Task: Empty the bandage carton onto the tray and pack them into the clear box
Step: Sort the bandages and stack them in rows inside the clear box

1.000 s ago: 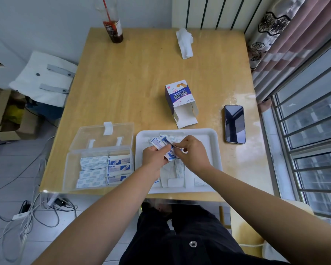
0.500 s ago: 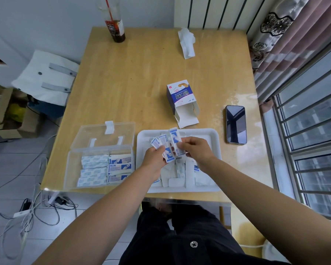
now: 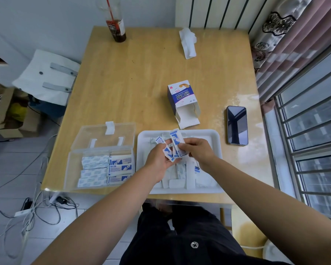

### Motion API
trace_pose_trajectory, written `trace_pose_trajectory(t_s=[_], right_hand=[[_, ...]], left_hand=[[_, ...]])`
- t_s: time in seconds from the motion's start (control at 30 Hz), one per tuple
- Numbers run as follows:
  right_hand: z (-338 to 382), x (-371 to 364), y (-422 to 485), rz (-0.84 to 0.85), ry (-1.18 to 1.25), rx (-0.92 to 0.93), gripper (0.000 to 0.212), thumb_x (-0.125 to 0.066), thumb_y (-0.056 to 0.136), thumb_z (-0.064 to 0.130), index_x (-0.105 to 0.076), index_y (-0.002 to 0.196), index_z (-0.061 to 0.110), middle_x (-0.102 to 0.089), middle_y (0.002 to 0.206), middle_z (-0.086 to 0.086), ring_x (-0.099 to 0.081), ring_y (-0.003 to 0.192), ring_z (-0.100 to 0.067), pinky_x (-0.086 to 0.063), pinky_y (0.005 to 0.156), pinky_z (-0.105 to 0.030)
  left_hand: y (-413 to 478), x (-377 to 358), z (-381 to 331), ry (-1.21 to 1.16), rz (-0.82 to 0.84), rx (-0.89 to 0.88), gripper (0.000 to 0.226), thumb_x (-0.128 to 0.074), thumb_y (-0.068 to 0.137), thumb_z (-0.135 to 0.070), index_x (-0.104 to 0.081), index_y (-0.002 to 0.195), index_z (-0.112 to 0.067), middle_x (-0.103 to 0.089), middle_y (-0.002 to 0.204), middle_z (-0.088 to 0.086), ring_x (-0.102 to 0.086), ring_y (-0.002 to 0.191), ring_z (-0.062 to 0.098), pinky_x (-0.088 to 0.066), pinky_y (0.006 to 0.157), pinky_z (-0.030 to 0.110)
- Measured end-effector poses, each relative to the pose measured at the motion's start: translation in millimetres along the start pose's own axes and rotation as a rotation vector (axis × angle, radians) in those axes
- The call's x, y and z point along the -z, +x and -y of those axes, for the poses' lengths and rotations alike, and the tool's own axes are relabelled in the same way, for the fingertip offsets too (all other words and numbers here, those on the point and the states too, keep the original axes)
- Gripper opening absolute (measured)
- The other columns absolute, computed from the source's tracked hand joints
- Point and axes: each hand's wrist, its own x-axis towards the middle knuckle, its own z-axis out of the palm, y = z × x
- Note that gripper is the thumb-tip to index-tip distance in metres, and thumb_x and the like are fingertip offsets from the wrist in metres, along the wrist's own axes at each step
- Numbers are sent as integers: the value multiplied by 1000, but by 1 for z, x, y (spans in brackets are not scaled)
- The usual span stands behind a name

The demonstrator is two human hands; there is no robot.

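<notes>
Left hand gripping about three fanned bandages, right hand pinching one of them, over one white tray, one clear box beside, one open carton

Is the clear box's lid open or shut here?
Open. The lid is swung back behind the clear box, leaving the packed bandages inside uncovered.

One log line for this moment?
left hand, right hand: hold bandages over tray | clear box: open, part-filled | carton: on table
</notes>
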Motion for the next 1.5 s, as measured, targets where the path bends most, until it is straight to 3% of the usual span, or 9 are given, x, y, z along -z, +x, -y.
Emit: trace_pose_trajectory(t_s=[0.2,0.37,0.5,0.67,0.83,1.03,1.17,1.33,1.5], right_hand=[[-1,-5,0,92,-156,4,13,-73,81,3,-67,93,5,-69,81,-7,-63,64,-8,-45,54,-13],[-5,1,5,54,-249,115,11,-73,81,5,-63,84,8,-69,84,-7,-59,66,-11,-44,54,-13],[-18,26,10,-117,-752,137,24,-71,81,19,-58,100,20,-59,98,-2,-59,79,-18,-52,66,-30],[-43,49,3,-38,-1242,77,57,-72,77,28,-38,123,21,-44,116,0,-56,80,-22,-49,62,-33],[-36,63,11,-254,-1124,263,35,-61,85,15,-44,115,17,-51,102,0,-57,75,-24,-51,63,-38],[-43,56,10,129,-1254,314,25,-63,83,21,-56,107,20,-50,106,-1,-58,80,-23,-53,69,-38],[-42,62,10,-73,-1163,226,16,-58,87,23,-64,100,17,-55,102,-2,-59,83,-24,-50,68,-32],[-42,54,5,14,-1259,216,40,-69,77,49,-55,105,24,-49,101,6,-56,84,-16,-48,67,-30],[-45,53,11,44,-1197,175,20,-71,81,30,-56,86,18,-53,85,5,-54,78,-18,-42,62,-27]], left_hand=[[8,-10,0,-106,22,85,39,-34,99,-37,-64,105,-12,-70,99,11,-66,85,25,-53,79,36],[15,-9,8,172,-84,-54,29,-36,100,-17,-64,92,-20,-69,101,11,-66,89,27,-51,86,40],[18,-1,9,158,-169,-23,24,-39,99,-14,-59,85,-13,-64,73,9,-63,66,23,-50,70,32],[16,2,22,330,-103,68,19,-43,95,-12,-59,84,-8,-46,55,4,-47,39,19,-44,70,36],[16,-1,30,404,-86,64,15,-47,93,-10,-60,87,-7,-45,57,5,-45,45,21,-45,68,37],[16,-6,38,410,-43,109,14,-45,96,-10,-57,89,-7,-42,59,6,-41,49,22,-42,57,33],[15,-7,43,423,-21,108,15,-45,96,-8,-57,87,-7,-40,60,7,-39,47,21,-40,54,30],[21,-6,48,420,-38,118,12,-47,96,-8,-57,90,-6,-40,59,7,-39,48,21,-40,53,30],[22,-4,48,400,-43,145,11,-48,95,-8,-57,91,-5,-41,59,7,-39,47,21,-40,52,30]])
